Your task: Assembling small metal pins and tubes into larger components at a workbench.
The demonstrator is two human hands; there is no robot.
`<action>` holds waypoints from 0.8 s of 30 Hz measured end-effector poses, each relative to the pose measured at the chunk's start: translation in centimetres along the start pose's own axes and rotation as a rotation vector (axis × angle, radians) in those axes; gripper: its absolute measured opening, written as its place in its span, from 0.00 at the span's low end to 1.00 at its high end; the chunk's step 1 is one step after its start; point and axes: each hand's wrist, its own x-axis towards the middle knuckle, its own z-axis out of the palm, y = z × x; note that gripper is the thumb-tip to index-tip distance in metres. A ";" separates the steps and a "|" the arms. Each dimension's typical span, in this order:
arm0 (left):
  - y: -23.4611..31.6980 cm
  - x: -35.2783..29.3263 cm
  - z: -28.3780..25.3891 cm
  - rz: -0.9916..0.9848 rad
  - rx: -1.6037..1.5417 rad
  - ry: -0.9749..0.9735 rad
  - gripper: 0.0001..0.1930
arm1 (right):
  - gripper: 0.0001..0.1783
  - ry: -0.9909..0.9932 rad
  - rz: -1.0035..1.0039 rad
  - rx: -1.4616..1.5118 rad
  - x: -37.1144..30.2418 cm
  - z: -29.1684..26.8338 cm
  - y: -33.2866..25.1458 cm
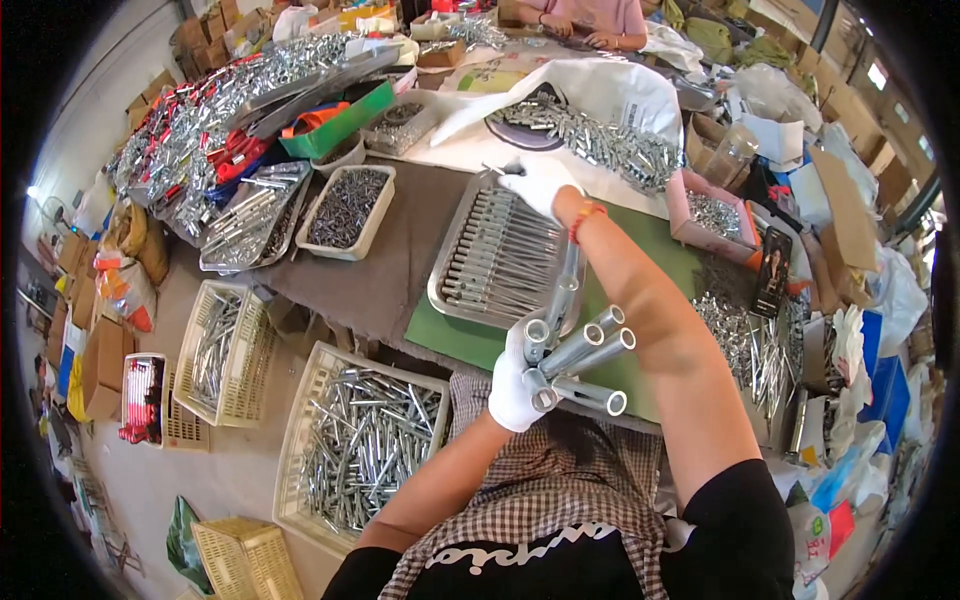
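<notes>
My left hand [511, 388], in a white glove, is closed around a bunch of several hollow metal tubes [575, 350] near my apron. Their open ends fan out to the right. Ahead of it lies a shallow metal tray [436, 290]. In the tray, slim metal rods with thicker sleeves [485, 250] are lined up side by side. My right hand [538, 187], also white-gloved, is at the tray's far end with its fingers drawn together. A small tip shows at its fingertips, but what it pinches is mostly hidden.
A bin of dark screws [345, 207] stands left of the tray. Metal parts [600, 140] lie heaped on a white sack beyond it. A pink box [672, 205] sits at right. Below the table edge, a crate [290, 455] holds metal tubes. Another person [610, 25] sits opposite.
</notes>
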 end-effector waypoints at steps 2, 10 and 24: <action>-0.2 0.2 0.2 -0.071 -0.105 -0.007 0.38 | 0.18 0.041 0.117 0.499 -2.0 -1.7 0.5; 0.3 0.0 0.1 0.049 -0.081 -0.002 0.36 | 0.18 0.032 0.109 1.501 -11.4 -7.9 -0.5; 1.8 0.3 1.1 0.170 0.189 0.152 0.37 | 0.41 0.359 -0.160 1.182 -23.0 -15.7 -6.9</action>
